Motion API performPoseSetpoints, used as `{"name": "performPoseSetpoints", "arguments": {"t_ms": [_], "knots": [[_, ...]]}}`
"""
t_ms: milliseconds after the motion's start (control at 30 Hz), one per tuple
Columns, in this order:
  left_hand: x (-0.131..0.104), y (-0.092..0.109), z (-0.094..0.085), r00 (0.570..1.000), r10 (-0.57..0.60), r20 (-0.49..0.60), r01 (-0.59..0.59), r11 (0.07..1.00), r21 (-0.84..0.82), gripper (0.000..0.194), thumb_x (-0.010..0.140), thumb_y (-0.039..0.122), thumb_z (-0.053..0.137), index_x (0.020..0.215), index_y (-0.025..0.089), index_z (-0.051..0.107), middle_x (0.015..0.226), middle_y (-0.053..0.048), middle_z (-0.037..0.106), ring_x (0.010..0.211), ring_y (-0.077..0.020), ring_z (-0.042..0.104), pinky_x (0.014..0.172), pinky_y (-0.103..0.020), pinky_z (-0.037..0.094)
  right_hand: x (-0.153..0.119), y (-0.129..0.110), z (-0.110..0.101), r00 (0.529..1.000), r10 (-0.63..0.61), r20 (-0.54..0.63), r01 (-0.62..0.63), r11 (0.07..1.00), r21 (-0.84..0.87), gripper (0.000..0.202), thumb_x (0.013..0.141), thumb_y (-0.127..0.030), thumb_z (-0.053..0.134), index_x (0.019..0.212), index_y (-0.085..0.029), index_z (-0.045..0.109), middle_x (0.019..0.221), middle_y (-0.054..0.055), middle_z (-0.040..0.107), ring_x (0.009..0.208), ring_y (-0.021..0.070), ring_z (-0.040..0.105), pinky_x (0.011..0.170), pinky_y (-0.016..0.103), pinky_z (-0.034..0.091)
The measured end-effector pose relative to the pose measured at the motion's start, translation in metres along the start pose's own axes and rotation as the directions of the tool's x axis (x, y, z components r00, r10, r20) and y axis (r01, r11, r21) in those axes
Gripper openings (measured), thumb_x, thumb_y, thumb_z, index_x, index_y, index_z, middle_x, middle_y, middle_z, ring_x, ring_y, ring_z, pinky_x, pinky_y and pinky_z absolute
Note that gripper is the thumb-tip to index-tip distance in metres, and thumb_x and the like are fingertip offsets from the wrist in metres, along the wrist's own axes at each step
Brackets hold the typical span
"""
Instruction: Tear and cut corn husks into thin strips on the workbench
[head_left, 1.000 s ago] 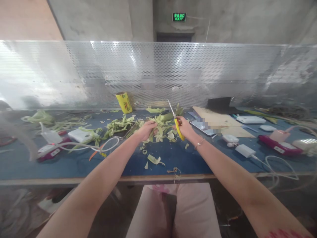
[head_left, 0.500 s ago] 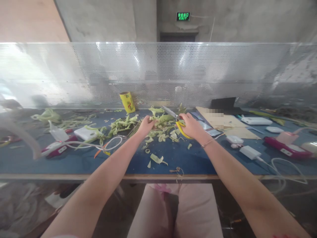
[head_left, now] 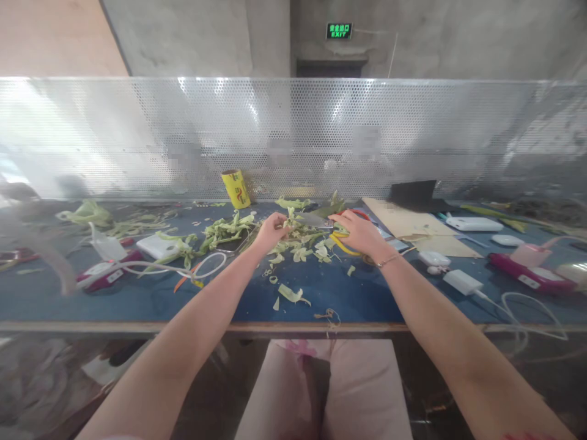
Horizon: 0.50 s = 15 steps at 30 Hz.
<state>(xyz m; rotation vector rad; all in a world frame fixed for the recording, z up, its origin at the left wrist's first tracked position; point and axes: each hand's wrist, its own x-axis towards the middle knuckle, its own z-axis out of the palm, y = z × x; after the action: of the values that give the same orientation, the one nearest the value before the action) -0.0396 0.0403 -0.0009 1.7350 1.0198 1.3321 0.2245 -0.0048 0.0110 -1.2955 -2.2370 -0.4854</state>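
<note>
Scissors [head_left: 318, 221] with one red and one yellow handle are in my right hand [head_left: 362, 233], fingers closed about the handles. Their blades point left, close to the fingertips of my left hand [head_left: 272, 231]. That hand pinches a pale green plant piece [head_left: 290, 218]; its exact kind is unclear. Below both hands spreads a pile of cut leafy scraps [head_left: 300, 250]. A clump of green stalks [head_left: 224, 231] lies left of my left hand, partly on a dark flat object.
A yellow roll [head_left: 236, 189] stands at the back against the perforated metal screen [head_left: 275, 110]. To the right lie a phone [head_left: 397, 245], cardboard [head_left: 413, 221], a white charger [head_left: 463, 282] and a magenta power strip [head_left: 532, 273]. Another power strip [head_left: 107, 272] with white cables lies left.
The scissors have swung from pointing up and left to nearly level, with blades nearer my left fingertips. The red handle now shows. My left hand has barely moved.
</note>
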Motion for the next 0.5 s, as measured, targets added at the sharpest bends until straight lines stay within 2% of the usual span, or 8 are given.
{"name": "performPoseSetpoints", "arguments": {"t_ms": [267,500], "knots": [[-0.0018,0.0028,0.0018,0.999,0.029,0.036,-0.027,0.998,-0.051,0.033,0.058,0.029,0.07,0.077,0.018,0.046,0.068,0.004,0.058,0.046,-0.005,0.047,0.05,-0.022,0.04,0.0015,-0.0009,0.0009,1.0,-0.029,-0.012,0.029,1.0,-0.008,0.047,0.081,-0.027,0.052,0.128,-0.027,0.048,0.105,0.005,0.058,0.085,0.018,0.057,0.061,0.025,0.042],[-0.0029,0.0034,0.003,0.999,0.02,0.04,-0.017,0.998,-0.061,0.03,0.056,0.023,0.07,0.076,0.018,0.048,0.069,0.003,0.058,0.047,-0.0052,0.048,0.049,-0.022,0.039,0.0016,0.001,0.0037,1.0,-0.022,-0.016,0.022,1.0,-0.006,0.047,0.081,-0.029,0.054,0.127,-0.027,0.049,0.105,0.005,0.059,0.086,0.0184,0.057,0.064,0.025,0.043]]}}
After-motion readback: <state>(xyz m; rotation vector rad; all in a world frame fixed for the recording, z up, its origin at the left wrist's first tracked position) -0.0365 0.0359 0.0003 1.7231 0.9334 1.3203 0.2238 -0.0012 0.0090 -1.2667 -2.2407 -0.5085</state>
